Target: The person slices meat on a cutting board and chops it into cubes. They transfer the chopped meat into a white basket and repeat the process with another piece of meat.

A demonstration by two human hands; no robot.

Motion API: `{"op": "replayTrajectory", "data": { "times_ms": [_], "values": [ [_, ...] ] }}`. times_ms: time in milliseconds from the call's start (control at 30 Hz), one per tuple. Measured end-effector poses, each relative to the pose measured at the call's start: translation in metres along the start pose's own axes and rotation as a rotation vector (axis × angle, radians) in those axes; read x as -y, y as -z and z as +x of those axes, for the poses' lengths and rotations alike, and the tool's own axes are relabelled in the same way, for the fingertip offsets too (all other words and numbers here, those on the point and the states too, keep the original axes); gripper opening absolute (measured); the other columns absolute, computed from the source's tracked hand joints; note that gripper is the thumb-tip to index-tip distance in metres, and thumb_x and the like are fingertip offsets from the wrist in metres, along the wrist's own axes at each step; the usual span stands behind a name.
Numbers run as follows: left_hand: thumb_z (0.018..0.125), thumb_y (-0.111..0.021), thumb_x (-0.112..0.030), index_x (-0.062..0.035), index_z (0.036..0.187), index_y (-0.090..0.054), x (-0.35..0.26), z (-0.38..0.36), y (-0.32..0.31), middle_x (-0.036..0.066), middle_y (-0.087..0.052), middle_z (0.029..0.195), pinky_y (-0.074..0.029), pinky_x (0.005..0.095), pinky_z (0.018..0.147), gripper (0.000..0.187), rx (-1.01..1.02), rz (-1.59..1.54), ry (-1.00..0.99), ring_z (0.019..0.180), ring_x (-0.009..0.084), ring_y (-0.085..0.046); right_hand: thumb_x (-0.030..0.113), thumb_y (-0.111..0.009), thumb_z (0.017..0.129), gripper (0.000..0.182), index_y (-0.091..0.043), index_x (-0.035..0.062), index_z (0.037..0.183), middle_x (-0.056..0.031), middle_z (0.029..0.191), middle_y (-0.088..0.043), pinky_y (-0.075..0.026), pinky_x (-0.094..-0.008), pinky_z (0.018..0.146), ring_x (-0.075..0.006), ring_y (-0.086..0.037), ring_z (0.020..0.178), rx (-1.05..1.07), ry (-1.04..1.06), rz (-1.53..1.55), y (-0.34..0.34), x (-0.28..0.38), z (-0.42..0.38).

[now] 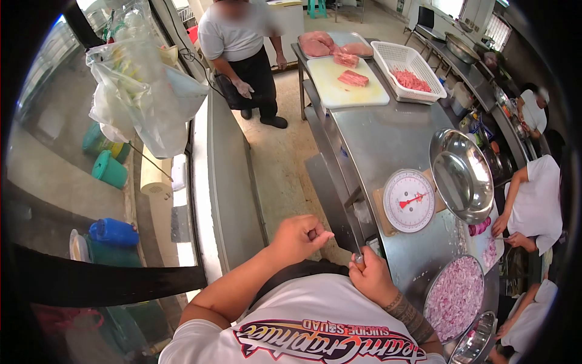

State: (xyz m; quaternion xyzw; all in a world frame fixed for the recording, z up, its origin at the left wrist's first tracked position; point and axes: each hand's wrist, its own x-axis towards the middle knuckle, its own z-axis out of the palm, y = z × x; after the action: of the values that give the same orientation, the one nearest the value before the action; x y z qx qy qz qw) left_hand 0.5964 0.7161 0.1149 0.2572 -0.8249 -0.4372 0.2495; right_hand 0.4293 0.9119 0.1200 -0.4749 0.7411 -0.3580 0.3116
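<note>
My left hand [298, 238] is raised in front of my body, its fingers curled into a loose fist with nothing visible in it. Close by on the right, my right hand [372, 278] grips a knife [357, 238] near the table's edge. The thin blade points away from me, seen nearly edge-on, and my fingers cover most of the handle. Beyond the knife, a dial scale [408, 201] rests on the steel table [376, 142]. To the right of my right forearm is a round tray of chopped red onion [456, 297].
A steel bowl [462, 176] stands beside the scale. Farther off are a white cutting board [339, 91] with meat pieces, a tray of large meat cuts [316, 45] and a white basket [388, 57] holding cut meat. One person [242, 54] stands ahead; others work along the right.
</note>
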Motion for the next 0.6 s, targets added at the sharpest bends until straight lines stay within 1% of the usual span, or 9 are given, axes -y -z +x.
{"op": "replayTrajectory", "data": {
  "times_ms": [33, 133, 233, 333, 433, 533, 600],
  "values": [
    [0.086, -0.089, -0.021, -0.0063, 0.079, -0.067, 0.0, 0.001, 0.001, 0.006, -0.061, 0.068, -0.05, 0.0351, 0.057, 0.028, 0.016, 0.006, 0.006, 0.061, 0.0218, -0.06, 0.012, -0.071, 0.093, 0.024, -0.058, -0.0018, 0.108, -0.0232, 0.091, -0.072, -0.056, -0.05, 0.073, -0.0457, -0.072, 0.085, 0.009, -0.001, 0.002, 0.001, 0.001, 0.002],
    [0.085, -0.09, -0.021, -0.0062, 0.092, -0.068, 0.001, 0.011, 0.007, 0.007, -0.066, 0.082, -0.053, 0.0349, 0.064, 0.028, 0.068, 0.012, -0.065, 0.071, 0.0219, -0.064, 0.013, -0.071, 0.093, 0.025, -0.058, -0.0017, 0.108, -0.0238, 0.094, -0.073, -0.056, -0.0507, 0.075, -0.0466, -0.072, 0.088, 0.019, 0.016, 0.027, -0.001, 0.0, 0.008],
    [0.083, -0.092, -0.016, -0.0069, 0.105, -0.067, -0.003, 0.02, 0.008, 0.006, -0.065, 0.094, -0.051, 0.0324, 0.066, 0.034, 0.089, -0.015, -0.096, 0.072, 0.018, -0.058, 0.013, -0.071, 0.094, 0.025, -0.058, -0.0017, 0.11, -0.0242, 0.097, -0.073, -0.056, -0.0517, 0.077, -0.0473, -0.071, 0.09, 0.057, 0.017, -0.012, 0.0, 0.001, 0.014],
    [0.081, -0.092, -0.015, -0.0077, 0.113, -0.064, 0.002, 0.031, 0.004, 0.006, -0.065, 0.102, -0.051, 0.0318, 0.066, 0.043, 0.115, -0.024, -0.108, 0.073, 0.018, -0.057, 0.014, -0.07, 0.095, 0.026, -0.058, -0.0017, 0.112, -0.0247, 0.097, -0.073, -0.056, -0.0529, 0.077, -0.0484, -0.07, 0.091, 0.04, 0.022, -0.003, 0.001, 0.0, 0.02],
    [0.081, -0.092, -0.015, -0.0071, 0.114, -0.064, 0.007, 0.045, -0.002, 0.006, -0.066, 0.105, -0.052, 0.0319, 0.067, 0.044, 0.156, -0.062, -0.077, 0.073, 0.0183, -0.058, 0.014, -0.07, 0.095, 0.027, -0.057, -0.0018, 0.112, -0.0254, 0.097, -0.072, -0.055, -0.0534, 0.077, -0.0483, -0.07, 0.092, 0.053, -0.038, -0.016, 0.007, 0.0, 0.027],
    [0.081, -0.092, -0.016, -0.0065, 0.115, -0.064, 0.014, 0.064, -0.008, 0.007, -0.066, 0.108, -0.054, 0.0323, 0.069, 0.046, 0.238, -0.043, -0.03, 0.075, 0.0191, -0.06, 0.015, -0.07, 0.094, 0.026, -0.057, -0.0017, 0.11, -0.0253, 0.094, -0.072, -0.055, -0.0537, 0.074, -0.0486, -0.07, 0.088, -0.002, -0.05, -0.008, 0.008, -0.008, 0.037],
    [0.08, -0.092, -0.016, -0.0069, 0.118, -0.063, 0.023, 0.079, -0.013, 0.007, -0.066, 0.11, -0.055, 0.0327, 0.07, 0.049, 0.254, -0.063, -0.101, 0.076, 0.0195, -0.061, 0.015, -0.07, 0.094, 0.026, -0.057, -0.0017, 0.109, -0.0253, 0.092, -0.072, -0.055, -0.0538, 0.072, -0.0489, -0.07, 0.085, -0.018, -0.083, 0.002, 0.01, -0.012, 0.046]
  ]
}}
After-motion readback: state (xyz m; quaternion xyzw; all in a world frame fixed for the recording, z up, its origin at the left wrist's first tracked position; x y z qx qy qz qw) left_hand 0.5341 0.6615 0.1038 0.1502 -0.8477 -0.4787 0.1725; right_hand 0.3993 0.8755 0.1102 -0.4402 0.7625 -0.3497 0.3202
